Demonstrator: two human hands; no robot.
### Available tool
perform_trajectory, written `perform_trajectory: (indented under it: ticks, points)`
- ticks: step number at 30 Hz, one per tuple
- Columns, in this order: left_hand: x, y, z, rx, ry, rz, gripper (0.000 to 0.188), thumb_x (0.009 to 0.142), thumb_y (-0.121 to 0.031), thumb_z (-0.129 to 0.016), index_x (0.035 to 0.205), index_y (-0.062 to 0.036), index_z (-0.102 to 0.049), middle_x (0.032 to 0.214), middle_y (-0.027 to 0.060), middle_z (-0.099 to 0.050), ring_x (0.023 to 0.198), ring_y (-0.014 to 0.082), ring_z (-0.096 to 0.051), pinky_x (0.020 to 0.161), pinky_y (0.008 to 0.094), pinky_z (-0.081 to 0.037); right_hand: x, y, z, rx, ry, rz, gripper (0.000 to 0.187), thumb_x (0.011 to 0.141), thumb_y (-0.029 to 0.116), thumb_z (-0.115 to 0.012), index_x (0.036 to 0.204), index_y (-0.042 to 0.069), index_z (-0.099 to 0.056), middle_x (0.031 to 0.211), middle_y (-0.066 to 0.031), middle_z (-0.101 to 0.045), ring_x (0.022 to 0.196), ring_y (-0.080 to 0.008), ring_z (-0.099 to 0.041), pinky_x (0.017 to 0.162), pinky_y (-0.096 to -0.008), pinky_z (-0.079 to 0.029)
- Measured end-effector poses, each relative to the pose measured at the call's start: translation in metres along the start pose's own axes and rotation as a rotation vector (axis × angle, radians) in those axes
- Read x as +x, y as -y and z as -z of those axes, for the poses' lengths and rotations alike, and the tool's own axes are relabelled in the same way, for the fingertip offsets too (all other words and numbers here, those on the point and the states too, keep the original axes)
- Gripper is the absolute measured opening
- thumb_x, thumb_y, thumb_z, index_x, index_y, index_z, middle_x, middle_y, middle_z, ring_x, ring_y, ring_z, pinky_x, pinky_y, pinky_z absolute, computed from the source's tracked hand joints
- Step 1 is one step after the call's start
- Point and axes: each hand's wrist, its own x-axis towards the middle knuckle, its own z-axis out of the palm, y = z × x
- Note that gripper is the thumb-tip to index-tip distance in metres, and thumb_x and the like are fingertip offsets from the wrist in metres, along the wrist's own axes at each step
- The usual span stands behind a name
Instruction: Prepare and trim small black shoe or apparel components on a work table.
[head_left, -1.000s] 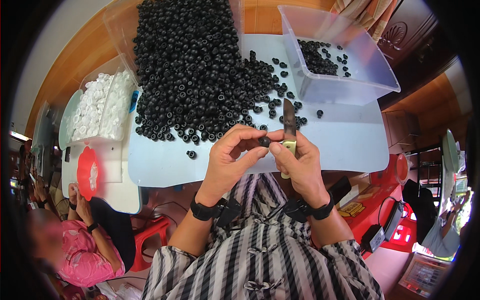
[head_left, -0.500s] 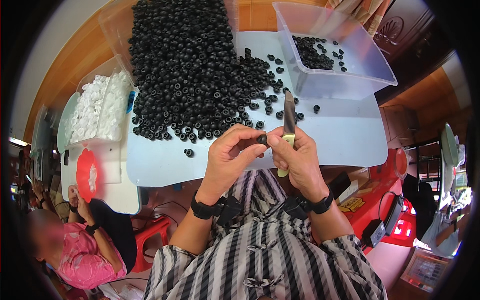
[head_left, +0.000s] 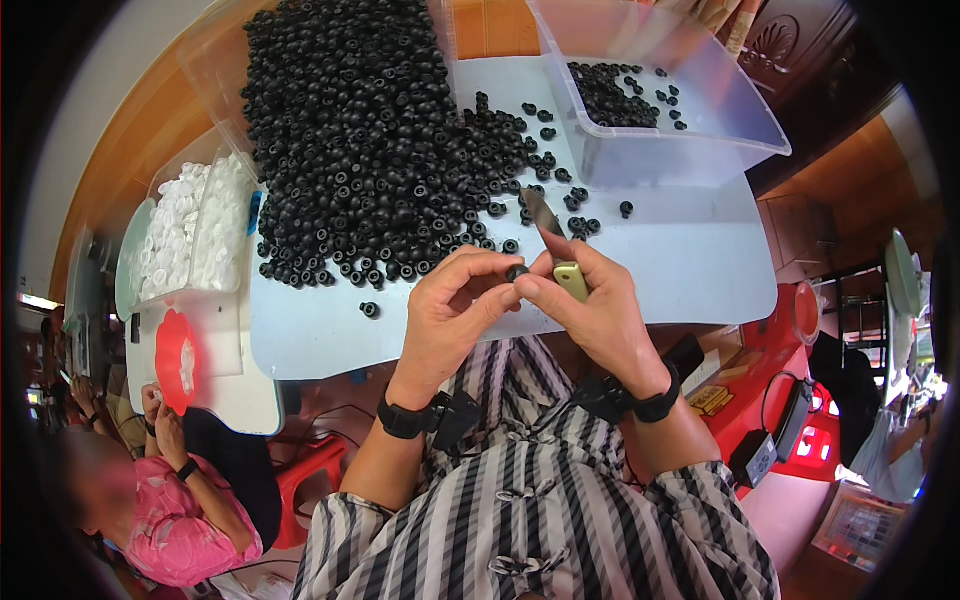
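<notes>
Between the thumb and fingertips of my left hand (head_left: 450, 318) is a small round black rubber-like part (head_left: 516, 272). My right hand (head_left: 606, 312) grips a knife (head_left: 543, 213) by its pale green handle; the blade points away from me and slants left. The thumb and forefinger tips of this same hand also touch the black part. Both hands are over the near edge of the light blue table (head_left: 690, 250). Just beyond them spreads a big heap of similar black parts (head_left: 345, 140), and a single one (head_left: 370, 310) lies apart at its near left.
A clear plastic bin (head_left: 640, 160) with some black parts inside stands at the far right. To the left are a container of white pieces (head_left: 175, 240) and a red scalloped dish (head_left: 175, 345). A person in pink (head_left: 190, 510) sits at lower left, beside a red stool (head_left: 305, 490).
The knife has swung from nearly upright to slanting left, as my right hand turned. Its thumb has come closer to the black part. My left hand still pinches that part.
</notes>
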Motion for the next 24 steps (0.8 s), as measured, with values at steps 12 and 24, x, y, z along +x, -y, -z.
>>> perform_trajectory:
  ticks: [12, 24]
  points:
    - [-0.002, 0.006, 0.008, -0.234, 0.072, 0.058, 0.025, 0.091, -0.002, -0.068, 0.115, 0.0013, -0.064, 0.105, 0.0062, -0.063, 0.089, 0.0129, -0.064, 0.077, 0.0262, -0.053, 0.005, -0.004, 0.010, -0.077, 0.022, -0.115, 0.034, 0.096, 0.034, -0.065, 0.097, 0.001, -0.066, 0.078, -0.0026, -0.064, 0.071, -0.0076, -0.055, 0.064, -0.0252, -0.044]
    - [-0.004, 0.004, 0.007, -0.175, 0.036, 0.096, 0.027, 0.091, -0.005, -0.068, 0.116, 0.0009, -0.061, 0.108, 0.0054, -0.063, 0.096, 0.0143, -0.065, 0.082, 0.0289, -0.057, -0.007, -0.016, 0.006, -0.663, -0.139, 0.513, 0.038, 0.083, 0.026, -0.077, 0.112, 0.005, -0.066, 0.083, -0.0112, -0.066, 0.069, -0.0275, -0.065, 0.059, -0.0342, -0.051]
